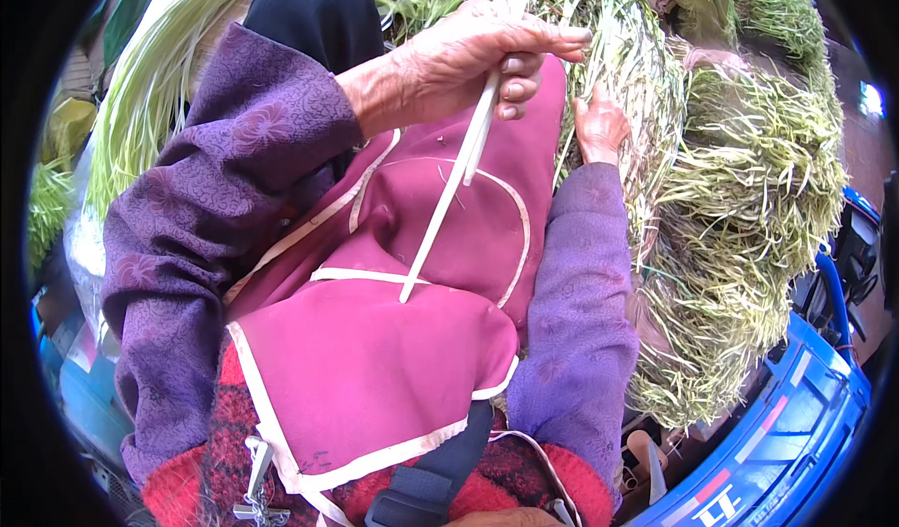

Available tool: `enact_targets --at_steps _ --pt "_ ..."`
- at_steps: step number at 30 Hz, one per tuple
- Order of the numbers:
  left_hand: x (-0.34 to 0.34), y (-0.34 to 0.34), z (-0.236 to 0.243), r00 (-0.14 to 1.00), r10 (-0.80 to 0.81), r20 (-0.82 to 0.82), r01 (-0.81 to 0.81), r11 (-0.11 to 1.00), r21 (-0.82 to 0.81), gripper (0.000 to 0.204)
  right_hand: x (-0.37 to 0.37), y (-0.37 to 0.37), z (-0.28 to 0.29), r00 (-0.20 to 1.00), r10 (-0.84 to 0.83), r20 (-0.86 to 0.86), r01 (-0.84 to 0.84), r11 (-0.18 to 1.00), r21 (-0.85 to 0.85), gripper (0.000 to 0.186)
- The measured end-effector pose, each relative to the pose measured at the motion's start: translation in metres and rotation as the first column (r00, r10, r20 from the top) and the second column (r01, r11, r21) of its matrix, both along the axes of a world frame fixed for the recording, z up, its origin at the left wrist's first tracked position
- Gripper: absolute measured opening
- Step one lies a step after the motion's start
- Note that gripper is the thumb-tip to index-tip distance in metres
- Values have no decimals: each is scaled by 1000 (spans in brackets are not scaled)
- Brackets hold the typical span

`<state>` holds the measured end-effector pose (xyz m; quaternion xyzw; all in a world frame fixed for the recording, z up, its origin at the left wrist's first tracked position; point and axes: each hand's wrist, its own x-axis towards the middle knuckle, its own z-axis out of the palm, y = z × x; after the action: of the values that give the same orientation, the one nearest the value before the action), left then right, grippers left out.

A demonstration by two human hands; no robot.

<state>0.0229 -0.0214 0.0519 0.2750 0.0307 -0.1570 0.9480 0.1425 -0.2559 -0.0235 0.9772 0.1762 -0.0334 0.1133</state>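
Head view: left fingers (517,88) curled around pale stalks (441,213), right fingers (600,105) half-hidden, grip unclear

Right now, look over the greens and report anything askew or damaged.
The greens pile by the right hand looks untidy: its strands are tangled and some are brownish, whereas the pale bundle at far left lies smooth.

Blue panel (813,413), blue tube (832,290); clear plastic (88,251)
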Motion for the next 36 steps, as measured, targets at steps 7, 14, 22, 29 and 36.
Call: enact_targets --at_steps 7,14,22,29,36 --pt "11 -2 -9 995 84 -47 -67 956 284 31 4 -15 9 918 -207 -339 371 750 547 40" --pt "18 -12 -15 998 -22 -55 28 994 105 49 -51 -36 71 855 294 -427 485 -166 858 49" --pt "20 -31 -26 992 -104 -74 113 984 138 44 -118 12 106 950 232 -210 175 162 971 28" --pt "16 -36 -38 996 -91 21 76 923 377 27 -122 35 82 952 302 -46 -75 378 923 34" --pt "22 -39 -41 992 120 -25 -97 891 443 19 -113 19 53 940 60 -337 341 -254 905 19"
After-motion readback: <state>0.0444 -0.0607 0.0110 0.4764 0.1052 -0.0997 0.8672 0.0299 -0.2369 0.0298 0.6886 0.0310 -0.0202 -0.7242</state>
